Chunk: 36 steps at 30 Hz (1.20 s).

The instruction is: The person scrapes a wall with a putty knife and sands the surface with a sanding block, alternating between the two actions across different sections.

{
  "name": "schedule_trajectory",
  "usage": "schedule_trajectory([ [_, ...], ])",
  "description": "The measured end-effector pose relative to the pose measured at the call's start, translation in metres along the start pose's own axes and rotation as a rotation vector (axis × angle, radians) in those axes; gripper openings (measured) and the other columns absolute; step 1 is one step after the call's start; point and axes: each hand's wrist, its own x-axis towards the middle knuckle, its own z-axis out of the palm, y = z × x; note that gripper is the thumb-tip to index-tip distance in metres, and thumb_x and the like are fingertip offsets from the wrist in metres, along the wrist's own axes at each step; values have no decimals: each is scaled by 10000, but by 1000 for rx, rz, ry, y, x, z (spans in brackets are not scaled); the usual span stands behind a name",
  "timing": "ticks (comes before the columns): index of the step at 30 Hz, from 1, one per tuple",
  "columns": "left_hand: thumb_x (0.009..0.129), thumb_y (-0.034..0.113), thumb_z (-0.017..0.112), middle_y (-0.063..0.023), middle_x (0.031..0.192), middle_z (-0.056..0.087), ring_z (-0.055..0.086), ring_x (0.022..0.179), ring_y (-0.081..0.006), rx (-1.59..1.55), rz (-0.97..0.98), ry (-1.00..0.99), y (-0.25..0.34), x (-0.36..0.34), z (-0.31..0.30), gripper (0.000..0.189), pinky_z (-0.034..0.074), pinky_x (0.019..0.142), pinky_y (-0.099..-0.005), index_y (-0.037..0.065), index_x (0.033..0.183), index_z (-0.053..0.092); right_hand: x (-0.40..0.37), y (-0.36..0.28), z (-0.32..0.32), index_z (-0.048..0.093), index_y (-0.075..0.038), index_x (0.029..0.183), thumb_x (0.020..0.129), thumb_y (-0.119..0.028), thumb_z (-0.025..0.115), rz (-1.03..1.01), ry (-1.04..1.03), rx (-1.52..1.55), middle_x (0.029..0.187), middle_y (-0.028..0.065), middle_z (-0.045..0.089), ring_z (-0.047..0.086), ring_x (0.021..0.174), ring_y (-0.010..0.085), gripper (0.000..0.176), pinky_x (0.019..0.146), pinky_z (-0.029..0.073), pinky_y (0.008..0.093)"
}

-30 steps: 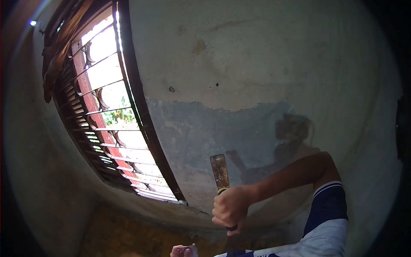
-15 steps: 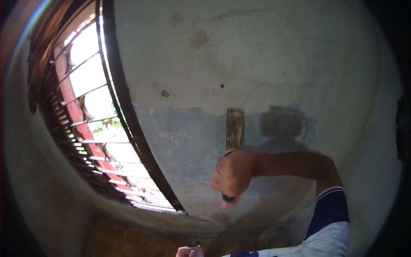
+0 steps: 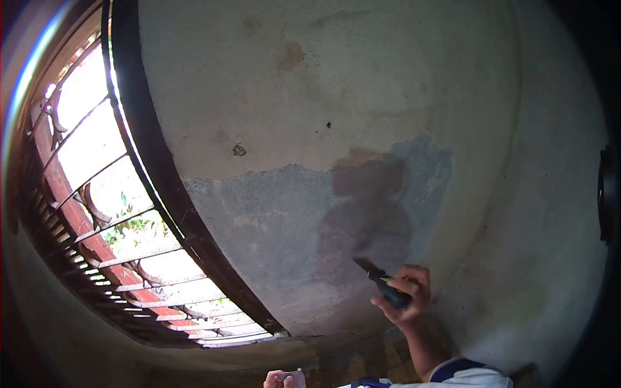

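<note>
My right hand point(image 3: 409, 296) is wrapped round the black handle of a scraper point(image 3: 387, 286). The dark blade points up and left, close to the wall point(image 3: 272, 226); whether it touches cannot be told. Around it is a grey-blue stripped patch with a ragged upper edge, below paler paint. At the bottom edge my left hand point(image 3: 284, 379) shows only in part, its fingers curled in; what they hold, if anything, is not clear.
A barred window point(image 3: 123, 213) with a dark wooden frame point(image 3: 162, 155) stands on the left, bright outside. A shadow point(image 3: 369, 213) falls on the stripped patch. A dark object point(image 3: 607, 194) sits at the far right edge.
My right hand has moved down and right with the scraper, away from the patch's upper edge. The blade has tipped from upright to slanting left. The view has shifted slightly; my left hand stays low.
</note>
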Motion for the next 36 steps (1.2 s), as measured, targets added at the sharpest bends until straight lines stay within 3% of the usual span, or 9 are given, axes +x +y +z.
schedule_trajectory([
  [8,879,-50,628,-19,898,613,590,848,-88,-91,-141,-307,-19,8,-10,227,500,740,-234,13,1083,553,-95,15,-6,671,-44,807,590,-278,906,643,-696,-15,826,67,616,641,805,204,396,665,523,338],
  [11,886,-42,623,-38,893,634,609,850,-98,-40,-100,-401,-34,10,-11,222,513,740,-245,7,1090,548,-59,-17,-31,608,-31,885,678,-156,884,453,-163,-49,878,77,597,655,835,195,366,681,529,326],
  [14,894,-32,618,-45,885,640,611,834,-101,-4,-84,-435,-40,11,-6,211,514,731,-249,2,1089,543,-45,-38,-47,479,-36,991,782,-24,787,616,190,360,986,95,553,653,851,197,372,705,531,318],
  [18,901,-27,607,-36,883,640,611,830,-103,-49,-108,-436,-43,10,9,204,510,734,-251,3,1092,542,-95,-34,-60,378,-50,1059,860,7,661,754,4,272,1060,92,489,561,835,124,350,743,492,276],
  [22,905,-24,605,-32,889,641,610,827,-104,-66,-84,-406,-25,9,26,203,509,734,-250,5,1095,540,-148,-46,-70,418,-64,1137,881,-43,651,1246,-263,628,1084,78,484,517,848,94,346,756,464,263],
  [25,910,-14,608,-30,887,639,605,825,-96,-126,-87,-372,-19,5,37,197,507,728,-243,5,1092,537,-151,-49,-71,465,-86,1140,922,-80,603,1242,-462,733,862,-2,449,467,658,49,258,584,409,211],
  [29,920,6,611,-18,850,623,586,803,-78,-138,-82,-298,-30,-1,50,182,497,701,-228,5,1086,535,-135,-21,-56,503,-73,1057,916,-149,651,875,-479,456,782,1,496,475,574,58,218,530,414,216],
  [34,906,-7,609,1,815,601,569,761,-73,-86,-41,-300,-9,14,63,196,486,648,-226,5,1088,538,-77,4,-43,507,-49,1073,880,-293,729,944,-465,640,677,-8,548,519,531,66,383,506,416,210],
  [36,897,-16,607,1,822,608,571,751,-72,-39,-21,-297,8,26,64,206,485,636,-226,5,1091,541,-66,7,-44,514,-16,1052,971,-330,581,1091,-489,893,712,35,567,520,523,73,331,477,411,225],
])
